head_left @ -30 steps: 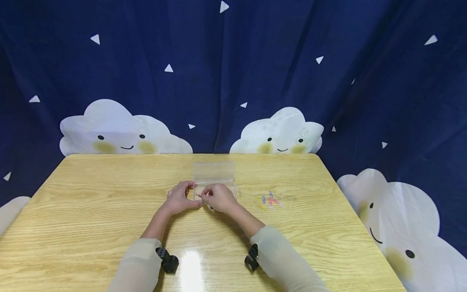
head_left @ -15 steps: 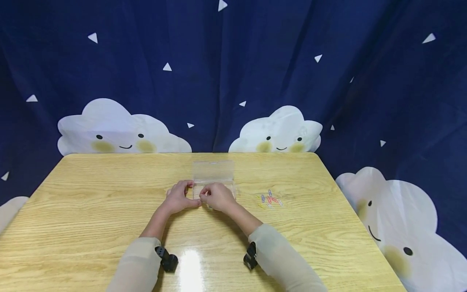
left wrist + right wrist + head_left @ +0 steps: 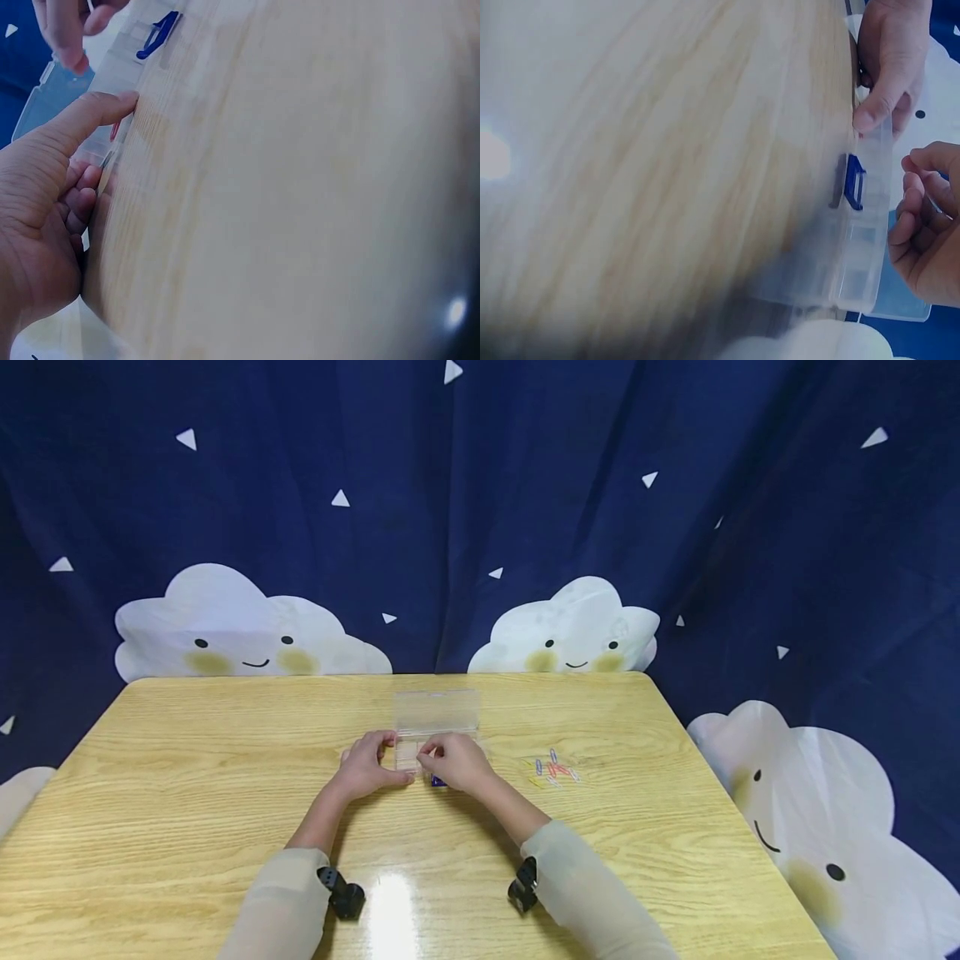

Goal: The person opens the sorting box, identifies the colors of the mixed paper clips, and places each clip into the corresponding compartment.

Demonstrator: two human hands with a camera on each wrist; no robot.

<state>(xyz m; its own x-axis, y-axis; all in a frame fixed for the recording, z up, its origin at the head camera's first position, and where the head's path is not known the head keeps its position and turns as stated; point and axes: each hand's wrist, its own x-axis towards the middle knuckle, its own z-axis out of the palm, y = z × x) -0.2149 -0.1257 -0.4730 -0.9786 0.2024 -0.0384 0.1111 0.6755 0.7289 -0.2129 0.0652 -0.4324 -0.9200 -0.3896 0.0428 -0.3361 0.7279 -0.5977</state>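
A clear plastic compartment box stands on the table with its clear lid folded back. My left hand grips the box's left end, thumb along the front wall and fingers round the side. A red paper clip shows inside, near the left thumb. Over the middle of the box hovers my right hand, fingers loosely bent; no object shows between its fingertips in the right wrist view. On the front wall sits a blue latch, partly below the right hand in the head view.
Right of the box lies a loose group of paper clips in red, blue, yellow and white. The wooden table ends at a dark blue curtain with cloud prints.
The red paper clip pinched by my right hand a second ago is out of its fingers. The right hand has shifted slightly right, uncovering the blue latch; my left hand keeps its grip.
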